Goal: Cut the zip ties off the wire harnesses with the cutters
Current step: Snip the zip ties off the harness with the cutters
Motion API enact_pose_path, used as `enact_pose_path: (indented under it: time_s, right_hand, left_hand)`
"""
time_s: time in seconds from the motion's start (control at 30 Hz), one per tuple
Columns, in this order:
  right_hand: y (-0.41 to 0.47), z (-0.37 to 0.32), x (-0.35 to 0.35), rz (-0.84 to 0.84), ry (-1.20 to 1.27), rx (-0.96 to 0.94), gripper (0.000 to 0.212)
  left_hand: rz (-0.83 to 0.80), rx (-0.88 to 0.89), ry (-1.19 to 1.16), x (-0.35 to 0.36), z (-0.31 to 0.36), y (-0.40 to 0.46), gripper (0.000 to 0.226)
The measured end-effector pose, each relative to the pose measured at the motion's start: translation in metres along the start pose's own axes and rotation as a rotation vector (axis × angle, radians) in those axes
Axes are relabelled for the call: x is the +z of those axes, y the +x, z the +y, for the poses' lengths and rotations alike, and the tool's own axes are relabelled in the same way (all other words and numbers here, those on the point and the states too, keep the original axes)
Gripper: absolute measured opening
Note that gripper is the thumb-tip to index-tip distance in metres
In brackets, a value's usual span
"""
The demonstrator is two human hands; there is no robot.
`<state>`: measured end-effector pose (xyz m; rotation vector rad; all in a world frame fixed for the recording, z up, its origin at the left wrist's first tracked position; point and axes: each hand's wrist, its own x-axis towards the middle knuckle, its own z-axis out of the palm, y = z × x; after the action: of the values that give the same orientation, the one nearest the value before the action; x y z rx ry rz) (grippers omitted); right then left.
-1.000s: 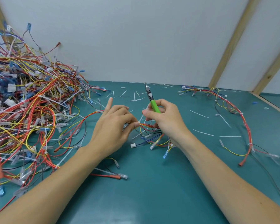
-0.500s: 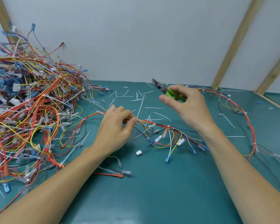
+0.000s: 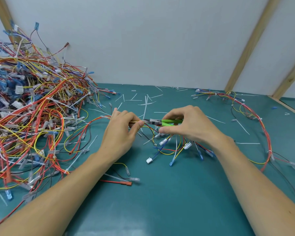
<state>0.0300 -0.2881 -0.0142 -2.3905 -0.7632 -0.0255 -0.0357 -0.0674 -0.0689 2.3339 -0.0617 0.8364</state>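
My left hand [image 3: 121, 132] pinches a bundle of red, yellow and black wires of one wire harness [image 3: 167, 147] just above the teal table [image 3: 160, 201]. My right hand [image 3: 189, 126] grips the green-handled cutters [image 3: 162, 122], held level with the jaws pointing left. The jaw tips sit at the bundle right beside my left thumb. Whether a zip tie lies between the jaws is hidden. The harness's loose ends with white and blue connectors fan out below my right hand.
A big tangled heap of wire harnesses [image 3: 27, 120] fills the left side. Another harness [image 3: 255, 120] curves along the right. Several cut white zip ties [image 3: 145, 106] lie scattered behind my hands. A white wall with wooden battens [image 3: 249, 46] closes the back.
My right hand came down and left from its raised position, turning the cutters level and bringing the jaws to the bundle at my left thumb. My left hand kept its pinch on the wires.
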Motion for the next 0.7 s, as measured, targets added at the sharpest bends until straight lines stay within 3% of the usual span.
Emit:
enact_pose_path:
  time_s: [0.7]
  right_hand:
    - [0.0039, 0.0018, 0.0057, 0.087, -0.026, -0.028, 0.031]
  left_hand:
    - [0.057, 0.047, 0.028, -0.0020, 0.0012, 0.0004, 0.008]
